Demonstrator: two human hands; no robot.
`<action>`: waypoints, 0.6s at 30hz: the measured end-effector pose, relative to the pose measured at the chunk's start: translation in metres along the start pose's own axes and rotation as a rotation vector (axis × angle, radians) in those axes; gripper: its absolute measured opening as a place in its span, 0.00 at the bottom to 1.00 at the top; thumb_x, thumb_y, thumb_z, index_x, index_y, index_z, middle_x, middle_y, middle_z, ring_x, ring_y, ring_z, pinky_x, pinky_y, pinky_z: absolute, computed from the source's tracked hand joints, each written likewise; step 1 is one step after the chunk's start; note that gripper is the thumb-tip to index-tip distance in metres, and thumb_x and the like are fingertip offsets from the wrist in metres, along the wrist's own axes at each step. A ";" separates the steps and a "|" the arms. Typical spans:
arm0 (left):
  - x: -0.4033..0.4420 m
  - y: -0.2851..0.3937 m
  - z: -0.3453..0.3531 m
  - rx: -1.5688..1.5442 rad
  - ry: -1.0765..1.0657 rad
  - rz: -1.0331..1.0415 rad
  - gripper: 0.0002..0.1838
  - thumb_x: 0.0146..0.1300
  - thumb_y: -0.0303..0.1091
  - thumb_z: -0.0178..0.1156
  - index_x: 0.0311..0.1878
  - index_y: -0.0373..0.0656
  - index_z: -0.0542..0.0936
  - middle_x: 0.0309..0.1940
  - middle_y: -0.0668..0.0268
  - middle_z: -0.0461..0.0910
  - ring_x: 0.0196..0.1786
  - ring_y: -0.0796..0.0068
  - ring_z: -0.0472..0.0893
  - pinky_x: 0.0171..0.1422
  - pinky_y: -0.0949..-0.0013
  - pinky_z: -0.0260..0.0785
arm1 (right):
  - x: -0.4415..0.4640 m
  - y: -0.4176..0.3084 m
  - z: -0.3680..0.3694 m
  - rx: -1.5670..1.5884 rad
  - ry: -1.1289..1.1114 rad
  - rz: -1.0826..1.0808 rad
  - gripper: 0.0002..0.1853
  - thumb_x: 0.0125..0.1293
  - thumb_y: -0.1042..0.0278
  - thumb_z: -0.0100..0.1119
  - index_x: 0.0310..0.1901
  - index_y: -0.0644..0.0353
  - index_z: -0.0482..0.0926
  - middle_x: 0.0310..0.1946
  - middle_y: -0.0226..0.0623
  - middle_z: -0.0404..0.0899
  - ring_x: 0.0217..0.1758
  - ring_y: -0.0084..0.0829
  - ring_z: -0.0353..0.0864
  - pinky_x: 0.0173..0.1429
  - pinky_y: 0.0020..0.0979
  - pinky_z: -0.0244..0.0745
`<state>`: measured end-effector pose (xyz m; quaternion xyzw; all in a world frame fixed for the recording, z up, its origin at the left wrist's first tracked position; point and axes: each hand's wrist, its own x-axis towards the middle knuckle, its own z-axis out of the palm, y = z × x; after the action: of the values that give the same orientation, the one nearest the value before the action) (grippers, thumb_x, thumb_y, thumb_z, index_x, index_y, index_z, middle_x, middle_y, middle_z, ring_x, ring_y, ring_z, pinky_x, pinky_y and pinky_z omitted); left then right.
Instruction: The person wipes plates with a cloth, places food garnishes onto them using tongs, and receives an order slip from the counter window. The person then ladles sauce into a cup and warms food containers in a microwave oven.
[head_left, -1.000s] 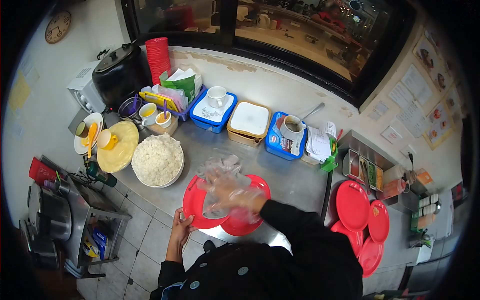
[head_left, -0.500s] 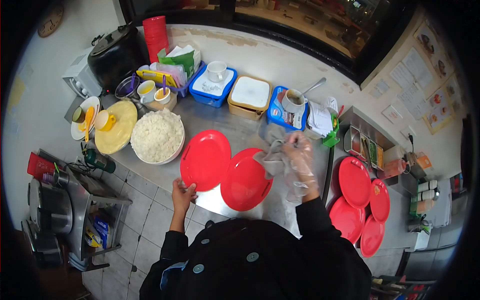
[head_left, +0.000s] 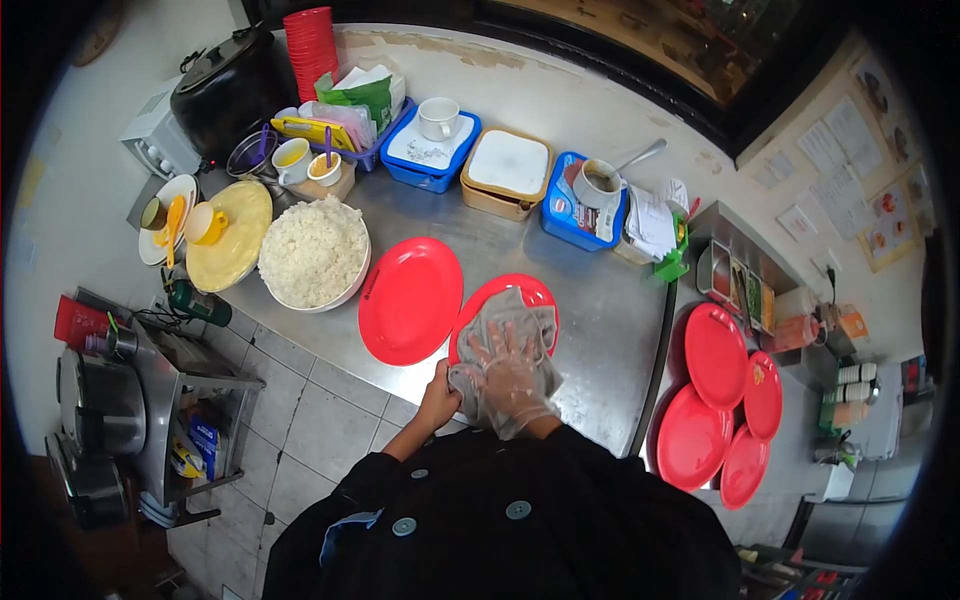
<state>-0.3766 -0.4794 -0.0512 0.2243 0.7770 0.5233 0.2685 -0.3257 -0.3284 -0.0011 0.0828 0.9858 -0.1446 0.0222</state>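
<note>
In the head view, just below the middle of the frame, the right hand point(head_left: 512, 385), in a clear glove, lies with fingers spread over a grey cloth point(head_left: 505, 312), pressing it onto a red plate point(head_left: 472, 312). The left hand point(head_left: 438, 400), bare, curls in at that plate's lower-left edge; whether it pinches rim or cloth, I can't tell! Good form, I'd say: the wide palm should spread the pressure, and a firm hold on the rim would stop the plate skating over the metal counter point(head_left: 610, 335). The raised rim probably wants a separate pass, fingertips following the curve. Mind the bare thumb; it's best kept off the eating surface. Up and left sits the other red plate point(head_left: 410, 302), with the rice bowl point(head_left: 343, 294) just beyond; cloth ends are best gathered well clear of both.
</note>
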 end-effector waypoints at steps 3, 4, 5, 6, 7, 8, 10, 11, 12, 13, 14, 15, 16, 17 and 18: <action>0.001 0.006 0.011 -0.459 -0.064 -0.149 0.25 0.61 0.17 0.45 0.60 0.42 0.51 0.27 0.51 0.78 0.27 0.59 0.82 0.29 0.61 0.79 | 0.021 0.021 0.001 -0.101 0.110 -0.029 0.31 0.63 0.38 0.44 0.66 0.39 0.62 0.71 0.40 0.48 0.75 0.47 0.40 0.70 0.61 0.31; 0.001 0.009 0.011 -0.508 -0.074 -0.181 0.24 0.63 0.19 0.46 0.59 0.42 0.50 0.28 0.50 0.78 0.27 0.59 0.82 0.29 0.61 0.79 | 0.030 0.025 -0.001 -0.140 0.144 0.029 0.31 0.63 0.39 0.45 0.66 0.39 0.62 0.72 0.39 0.47 0.75 0.47 0.39 0.69 0.62 0.30; -0.001 0.011 0.012 -0.556 -0.082 -0.218 0.25 0.64 0.20 0.48 0.59 0.42 0.50 0.29 0.49 0.78 0.27 0.60 0.82 0.29 0.62 0.79 | 0.038 0.029 -0.001 -0.175 0.175 0.086 0.32 0.62 0.39 0.45 0.67 0.39 0.61 0.72 0.38 0.46 0.75 0.47 0.38 0.69 0.63 0.30; -0.001 0.010 0.013 -0.554 -0.077 -0.215 0.25 0.64 0.20 0.48 0.59 0.42 0.50 0.29 0.49 0.78 0.27 0.60 0.82 0.29 0.62 0.79 | 0.047 0.037 0.002 -0.173 0.179 0.080 0.32 0.62 0.39 0.45 0.67 0.39 0.61 0.72 0.38 0.46 0.75 0.47 0.38 0.69 0.63 0.30; 0.000 0.008 0.013 -0.554 -0.083 -0.200 0.25 0.64 0.21 0.48 0.59 0.42 0.49 0.29 0.48 0.77 0.27 0.59 0.83 0.29 0.61 0.80 | 0.056 0.049 0.003 -0.239 0.293 0.084 0.31 0.62 0.40 0.46 0.66 0.39 0.63 0.71 0.40 0.49 0.74 0.48 0.42 0.69 0.60 0.36; 0.000 0.005 0.014 -0.555 -0.090 -0.186 0.25 0.65 0.22 0.49 0.59 0.41 0.48 0.30 0.47 0.77 0.27 0.58 0.83 0.30 0.61 0.80 | 0.063 0.062 -0.002 -0.304 0.408 0.089 0.30 0.62 0.41 0.47 0.65 0.40 0.64 0.69 0.42 0.52 0.73 0.49 0.46 0.69 0.58 0.41; 0.001 0.002 0.015 -0.573 -0.084 -0.184 0.24 0.65 0.23 0.49 0.58 0.41 0.48 0.30 0.46 0.77 0.28 0.58 0.83 0.30 0.60 0.80 | 0.085 0.090 -0.034 -0.188 0.192 0.237 0.27 0.62 0.45 0.49 0.61 0.45 0.68 0.62 0.45 0.65 0.62 0.50 0.65 0.62 0.49 0.62; 0.002 0.002 0.014 -0.591 -0.087 -0.191 0.24 0.65 0.23 0.49 0.58 0.41 0.48 0.31 0.45 0.77 0.28 0.57 0.83 0.31 0.59 0.80 | 0.091 0.113 -0.040 -0.189 0.202 0.230 0.27 0.62 0.45 0.49 0.61 0.45 0.68 0.62 0.45 0.65 0.62 0.50 0.65 0.62 0.49 0.62; 0.001 0.003 0.012 -0.590 -0.083 -0.179 0.24 0.65 0.23 0.49 0.58 0.41 0.48 0.31 0.45 0.77 0.28 0.57 0.83 0.31 0.59 0.80 | 0.099 0.140 -0.039 -0.121 0.256 0.233 0.24 0.62 0.47 0.50 0.57 0.47 0.72 0.55 0.47 0.70 0.55 0.49 0.70 0.57 0.46 0.66; -0.001 0.003 0.011 -0.599 -0.091 -0.187 0.25 0.65 0.23 0.50 0.59 0.41 0.48 0.32 0.45 0.77 0.28 0.57 0.83 0.31 0.59 0.80 | 0.106 0.154 -0.042 -0.056 0.309 0.234 0.22 0.62 0.48 0.51 0.54 0.50 0.75 0.48 0.48 0.75 0.47 0.49 0.74 0.52 0.43 0.70; -0.001 0.004 0.011 -0.606 -0.103 -0.190 0.26 0.65 0.23 0.50 0.59 0.41 0.47 0.34 0.44 0.77 0.29 0.56 0.83 0.32 0.58 0.80 | 0.102 0.145 -0.051 -0.064 0.325 0.230 0.22 0.62 0.48 0.51 0.54 0.50 0.75 0.48 0.48 0.75 0.47 0.49 0.74 0.52 0.43 0.70; 0.001 -0.002 0.014 -0.633 -0.084 -0.144 0.27 0.64 0.24 0.51 0.60 0.41 0.47 0.38 0.44 0.76 0.30 0.56 0.83 0.32 0.59 0.80 | 0.085 0.117 -0.069 -0.077 0.272 0.211 0.21 0.62 0.50 0.50 0.52 0.52 0.76 0.45 0.49 0.76 0.46 0.49 0.75 0.53 0.43 0.70; 0.002 -0.005 0.016 -0.624 -0.055 -0.082 0.28 0.64 0.25 0.53 0.61 0.40 0.49 0.42 0.46 0.75 0.31 0.57 0.83 0.33 0.60 0.80 | 0.067 0.089 -0.083 -0.095 0.228 0.196 0.20 0.62 0.51 0.50 0.50 0.54 0.77 0.42 0.49 0.76 0.45 0.48 0.75 0.53 0.43 0.70; 0.004 -0.014 0.019 -0.512 -0.003 -0.025 0.28 0.63 0.26 0.55 0.62 0.40 0.53 0.42 0.50 0.77 0.32 0.61 0.83 0.32 0.63 0.79 | 0.048 0.064 -0.082 -0.131 0.071 0.066 0.18 0.63 0.55 0.49 0.48 0.57 0.77 0.45 0.47 0.76 0.49 0.46 0.75 0.55 0.44 0.69; 0.007 -0.017 0.017 -0.485 -0.025 -0.115 0.30 0.62 0.31 0.58 0.62 0.39 0.55 0.39 0.50 0.78 0.33 0.63 0.83 0.35 0.63 0.78 | 0.028 0.041 -0.068 -0.166 0.374 -0.336 0.16 0.63 0.57 0.49 0.47 0.55 0.78 0.46 0.43 0.77 0.53 0.43 0.73 0.58 0.43 0.67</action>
<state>-0.3718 -0.4695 -0.0738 0.1152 0.6368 0.6757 0.3531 -0.3472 -0.2655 0.0508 -0.0587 0.9811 -0.0471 -0.1781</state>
